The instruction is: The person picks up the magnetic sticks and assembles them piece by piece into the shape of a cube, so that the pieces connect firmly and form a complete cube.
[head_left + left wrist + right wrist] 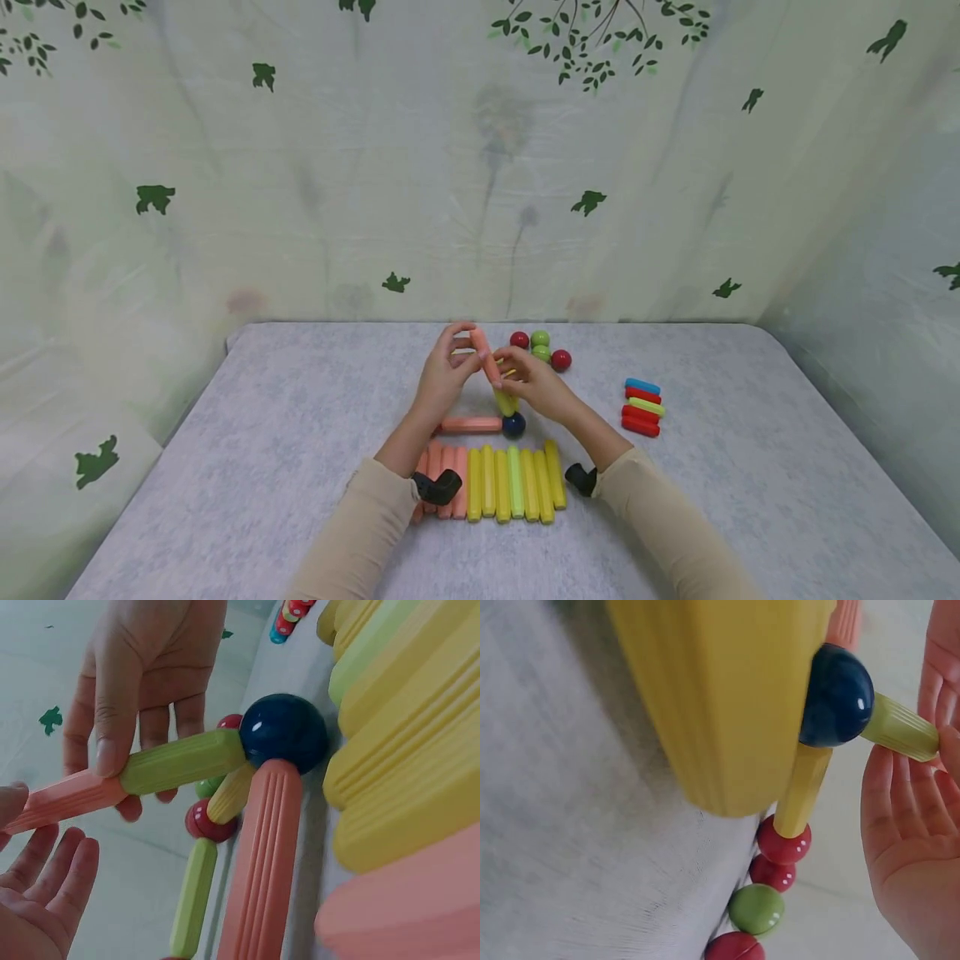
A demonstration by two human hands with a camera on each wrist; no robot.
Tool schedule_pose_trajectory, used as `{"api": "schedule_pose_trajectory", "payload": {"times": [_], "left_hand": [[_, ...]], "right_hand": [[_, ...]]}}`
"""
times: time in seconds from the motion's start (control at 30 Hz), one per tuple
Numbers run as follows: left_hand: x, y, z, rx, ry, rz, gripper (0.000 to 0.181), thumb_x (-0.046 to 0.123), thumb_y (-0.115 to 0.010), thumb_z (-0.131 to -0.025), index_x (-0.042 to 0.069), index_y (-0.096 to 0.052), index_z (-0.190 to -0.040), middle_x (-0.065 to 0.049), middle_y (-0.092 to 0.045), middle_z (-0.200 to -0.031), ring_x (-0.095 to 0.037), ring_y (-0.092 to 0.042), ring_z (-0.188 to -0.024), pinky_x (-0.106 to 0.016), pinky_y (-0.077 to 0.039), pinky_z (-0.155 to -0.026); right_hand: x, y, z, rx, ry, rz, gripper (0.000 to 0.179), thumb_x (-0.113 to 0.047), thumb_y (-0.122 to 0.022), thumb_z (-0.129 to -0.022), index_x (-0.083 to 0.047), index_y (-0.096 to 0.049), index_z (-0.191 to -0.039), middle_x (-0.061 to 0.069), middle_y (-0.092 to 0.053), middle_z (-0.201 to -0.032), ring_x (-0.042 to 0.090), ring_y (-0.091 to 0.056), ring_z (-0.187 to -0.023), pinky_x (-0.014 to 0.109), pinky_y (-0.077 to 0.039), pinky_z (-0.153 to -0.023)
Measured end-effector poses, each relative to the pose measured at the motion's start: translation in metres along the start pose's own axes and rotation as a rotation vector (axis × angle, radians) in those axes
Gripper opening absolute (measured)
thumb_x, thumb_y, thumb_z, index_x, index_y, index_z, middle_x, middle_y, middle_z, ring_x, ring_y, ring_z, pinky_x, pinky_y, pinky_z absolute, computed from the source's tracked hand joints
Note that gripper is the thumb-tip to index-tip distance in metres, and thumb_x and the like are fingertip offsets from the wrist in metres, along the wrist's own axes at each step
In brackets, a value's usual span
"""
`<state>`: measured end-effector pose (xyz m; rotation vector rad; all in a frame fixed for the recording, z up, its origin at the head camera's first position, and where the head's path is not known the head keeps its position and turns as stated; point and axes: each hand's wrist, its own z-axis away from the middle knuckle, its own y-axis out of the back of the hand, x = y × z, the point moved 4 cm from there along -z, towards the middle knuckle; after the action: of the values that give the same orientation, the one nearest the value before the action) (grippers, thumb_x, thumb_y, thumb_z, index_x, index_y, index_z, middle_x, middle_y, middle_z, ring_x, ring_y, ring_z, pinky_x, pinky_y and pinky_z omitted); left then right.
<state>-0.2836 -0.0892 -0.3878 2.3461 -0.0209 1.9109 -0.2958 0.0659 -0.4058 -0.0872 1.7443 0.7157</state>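
A pink ridged rod (pixel 485 357) is held up in a tilt between both hands. My left hand (pixel 442 375) pinches its upper end between thumb and fingers. With thumb and fingertips my right hand (pixel 542 387) grips its lower end, where it meets a green rod (pixel 184 761) end to end. That green rod rises from a dark blue ball (pixel 513 425). Another pink rod (pixel 471 425) lies against the same ball and runs left. A yellow rod (pixel 231 795) joins the ball to a red ball (pixel 210 821), from which a light green rod (pixel 193 900) extends.
In front of the hands, several yellow rods (pixel 502 487), a light green rod (pixel 516 482) and several pink rods (pixel 447 479) lie in a row. Red balls (pixel 561 360) and green balls (pixel 540 338) sit behind. Short coloured rods (pixel 641 412) are grouped at right.
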Motion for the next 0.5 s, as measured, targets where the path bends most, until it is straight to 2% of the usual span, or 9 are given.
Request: {"api": "schedule_pose_trajectory", "payload": {"times": [0.1, 0.17, 0.23, 0.3, 0.43, 0.5], "left_hand": [[-0.003, 0.011, -0.001, 0.023, -0.01, -0.101, 0.04, 0.015, -0.058, -0.089, 0.017, -0.046, -0.127, -0.011, -0.055, -0.11, -0.025, -0.057, -0.095, -0.039, -0.047, -0.08], [-0.007, 0.021, -0.002, 0.045, 0.021, -0.192, 0.041, 0.014, -0.056, -0.089, 0.015, -0.045, -0.129, -0.011, -0.056, -0.11, -0.025, -0.056, -0.096, -0.038, -0.047, -0.079], [-0.013, 0.03, -0.003, 0.067, 0.085, -0.29, 0.042, 0.013, -0.057, -0.089, 0.014, -0.045, -0.129, -0.012, -0.056, -0.109, -0.026, -0.053, -0.097, -0.038, -0.046, -0.078], [-0.021, 0.039, -0.003, 0.067, 0.175, -0.375, 0.044, 0.013, -0.057, -0.089, 0.014, -0.043, -0.13, -0.013, -0.052, -0.112, -0.028, -0.05, -0.099, -0.039, -0.045, -0.079], [-0.038, 0.048, -0.002, 0.019, 0.35, -0.508, 0.051, 0.014, -0.057, -0.088, 0.018, -0.037, -0.135, -0.016, -0.045, -0.12, -0.029, -0.047, -0.1, -0.038, -0.046, -0.078], [-0.044, 0.049, -0.002, -0.016, 0.397, -0.546, 0.056, 0.013, -0.057, -0.088, 0.02, -0.033, -0.137, -0.017, -0.043, -0.123, -0.029, -0.047, -0.099, -0.036, -0.046, -0.075]], "right_hand": [[0.0, -0.002, -0.005, -0.02, -0.018, -0.022, 0.038, -0.009, -0.061, -0.085, -0.008, -0.049, -0.121, 0.009, -0.058, -0.105, 0.023, -0.058, -0.094, 0.034, -0.05, -0.073], [0.001, -0.003, -0.009, -0.035, -0.04, -0.025, 0.041, -0.009, -0.061, -0.085, -0.009, -0.047, -0.124, 0.01, -0.058, -0.105, 0.023, -0.058, -0.093, 0.033, -0.05, -0.073], [0.002, -0.004, -0.013, -0.049, -0.067, -0.017, 0.044, -0.008, -0.06, -0.086, -0.012, -0.046, -0.127, 0.01, -0.059, -0.105, 0.022, -0.059, -0.091, 0.033, -0.05, -0.072], [0.004, -0.005, -0.018, -0.059, -0.115, 0.004, 0.046, -0.006, -0.059, -0.086, -0.017, -0.045, -0.129, 0.008, -0.059, -0.105, 0.019, -0.059, -0.089, 0.032, -0.05, -0.07], [0.008, -0.008, -0.026, -0.095, -0.184, 0.059, 0.048, -0.007, -0.06, -0.086, -0.02, -0.046, -0.13, 0.007, -0.06, -0.103, 0.018, -0.058, -0.084, 0.03, -0.05, -0.067], [0.009, -0.01, -0.029, -0.117, -0.207, 0.084, 0.048, -0.009, -0.061, -0.086, -0.02, -0.047, -0.13, 0.006, -0.06, -0.102, 0.018, -0.058, -0.081, 0.029, -0.05, -0.065]]}}
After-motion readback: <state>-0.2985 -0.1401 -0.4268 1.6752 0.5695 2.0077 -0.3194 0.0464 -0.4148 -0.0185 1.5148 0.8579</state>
